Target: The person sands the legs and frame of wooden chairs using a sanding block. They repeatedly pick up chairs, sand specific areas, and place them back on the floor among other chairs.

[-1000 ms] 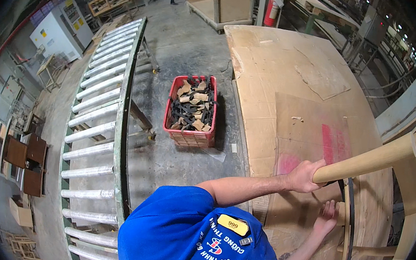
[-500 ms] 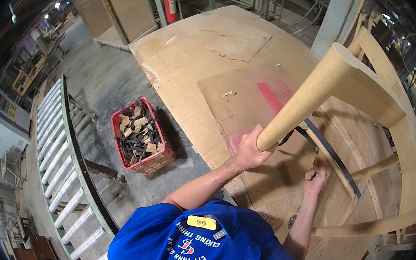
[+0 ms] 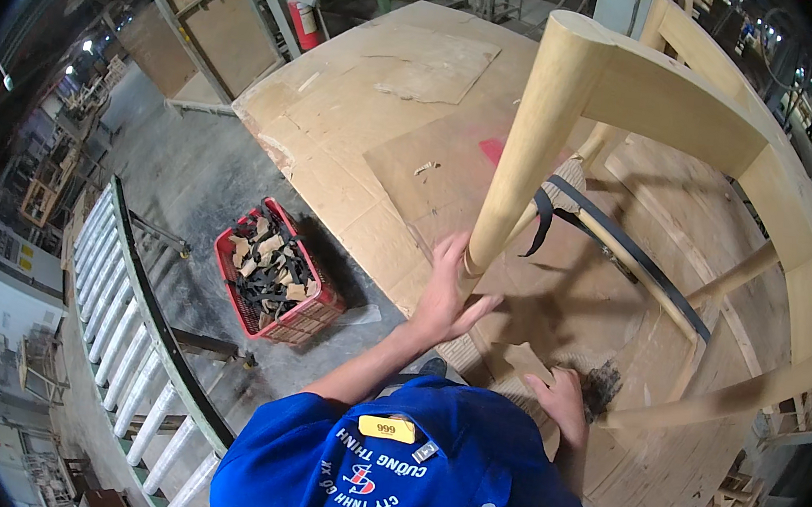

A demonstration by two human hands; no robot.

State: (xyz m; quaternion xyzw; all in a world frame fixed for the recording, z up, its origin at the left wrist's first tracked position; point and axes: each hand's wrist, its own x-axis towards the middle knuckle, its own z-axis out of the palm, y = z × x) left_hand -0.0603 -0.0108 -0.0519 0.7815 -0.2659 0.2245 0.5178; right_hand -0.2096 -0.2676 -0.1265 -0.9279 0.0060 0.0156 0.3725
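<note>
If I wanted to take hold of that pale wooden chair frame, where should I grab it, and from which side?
I'd grip the chair frame by its thick round post, around mid-length, from the person's left. Its long rounded shape should suit a wrapped hand; the left hand is at its lower end, and the loose black strap hangs to its right.

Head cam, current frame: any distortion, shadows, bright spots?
Head view: fisheye bowing along the roller conveyor, black corners; same view: soft shadows under the wooden chair, on the table; same view: bright lamp at far left, against dark surroundings.
</note>
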